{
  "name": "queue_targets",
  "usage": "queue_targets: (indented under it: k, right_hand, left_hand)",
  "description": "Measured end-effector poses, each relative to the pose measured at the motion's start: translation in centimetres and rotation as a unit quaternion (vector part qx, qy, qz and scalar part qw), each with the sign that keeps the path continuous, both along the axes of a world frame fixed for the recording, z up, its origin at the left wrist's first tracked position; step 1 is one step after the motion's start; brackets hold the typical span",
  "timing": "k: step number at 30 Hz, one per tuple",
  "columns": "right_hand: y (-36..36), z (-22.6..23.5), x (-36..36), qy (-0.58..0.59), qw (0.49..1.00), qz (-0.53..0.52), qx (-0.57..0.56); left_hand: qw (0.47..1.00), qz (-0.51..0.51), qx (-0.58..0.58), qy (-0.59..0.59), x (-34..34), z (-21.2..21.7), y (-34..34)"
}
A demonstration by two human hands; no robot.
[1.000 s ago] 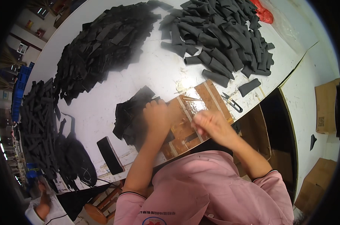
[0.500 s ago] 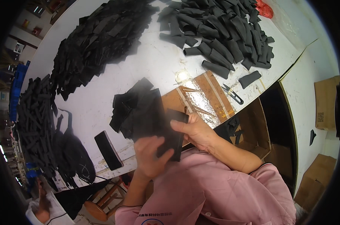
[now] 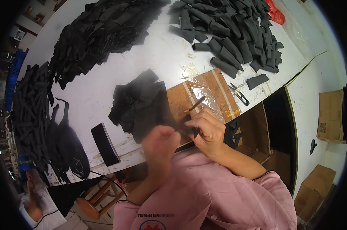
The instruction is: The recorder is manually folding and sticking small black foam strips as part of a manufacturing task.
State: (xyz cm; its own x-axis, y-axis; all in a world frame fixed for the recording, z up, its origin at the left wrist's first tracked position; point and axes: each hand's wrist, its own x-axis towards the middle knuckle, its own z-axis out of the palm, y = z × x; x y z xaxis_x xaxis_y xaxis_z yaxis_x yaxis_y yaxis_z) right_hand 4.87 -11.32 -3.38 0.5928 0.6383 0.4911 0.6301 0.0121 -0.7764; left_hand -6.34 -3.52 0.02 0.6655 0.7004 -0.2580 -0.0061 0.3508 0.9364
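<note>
My left hand [image 3: 162,145] grips the near end of a black fabric piece [image 3: 154,111] lifted close to the camera above the table edge. My right hand [image 3: 206,128] pinches the other end of that piece and also holds a thin wooden stick [image 3: 196,103] that points up and away. Under both hands lies a brown board [image 3: 215,88] with a shiny clear patch. A small stack of black fabric pieces [image 3: 129,101] sits just left of the board.
Large heaps of black fabric pieces [image 3: 100,34] cover the white table [image 3: 162,57] at the back left, rolled black pieces [image 3: 234,30] at the back right. Small snips [image 3: 239,94] lie beside the board, a dark phone [image 3: 105,143] at the near edge. Cardboard boxes [image 3: 330,115] stand on the floor to the right.
Both hands left the board, raised a black fabric piece toward the camera, and now hold it lower at the table edge, the right hand working its end with the stick.
</note>
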Motion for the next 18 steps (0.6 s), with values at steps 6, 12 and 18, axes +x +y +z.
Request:
queue_targets:
  k: [6,12,18]
  right_hand:
    - [-0.2,-0.1,0.6,-0.093,0.996,0.017,-0.001]
    - [-0.7,-1.0,1.0,-0.23,0.972,0.036,-0.016]
    - [-0.8,0.8,0.8,-0.166,0.981,0.063,-0.076]
  left_hand:
    - [0.998,-0.013,-0.041,0.053,0.7,0.2,-0.1]
    - [0.993,-0.004,-0.103,0.061,0.7,-0.3,0.2]
    - [0.996,0.008,-0.073,0.054,0.9,-2.2,0.3]
